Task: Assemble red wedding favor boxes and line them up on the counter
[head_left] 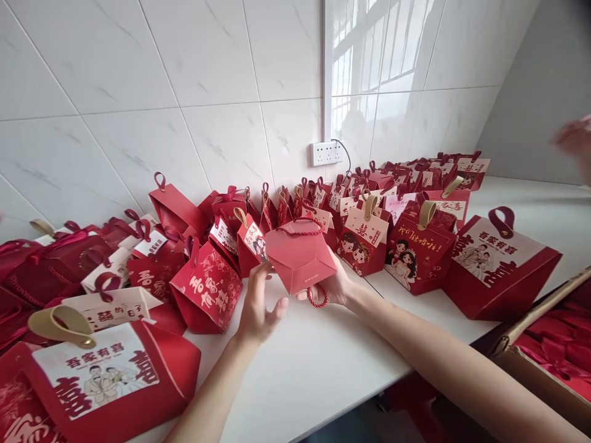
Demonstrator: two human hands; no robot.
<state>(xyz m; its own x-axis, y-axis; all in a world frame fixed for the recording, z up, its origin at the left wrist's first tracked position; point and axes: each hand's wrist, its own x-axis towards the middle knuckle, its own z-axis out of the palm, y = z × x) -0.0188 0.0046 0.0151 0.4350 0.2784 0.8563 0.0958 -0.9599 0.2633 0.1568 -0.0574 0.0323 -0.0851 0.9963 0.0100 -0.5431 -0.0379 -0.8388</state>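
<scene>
A small plain red gift box with red cord handles is tilted above the white counter. My right hand holds it from underneath, and a cord loop hangs by the fingers. My left hand is at the box's left side, fingers spread, its fingertips at the box's edge. Rows of red printed gift boxes stand all around, among them one with white characters just left of my hands and one with a cartoon couple behind them.
Many more red boxes line the tiled wall, with a large one at front left and another at right. An open cardboard carton of red items sits at lower right. A wall socket is behind. Another person's blurred hand is at the right edge.
</scene>
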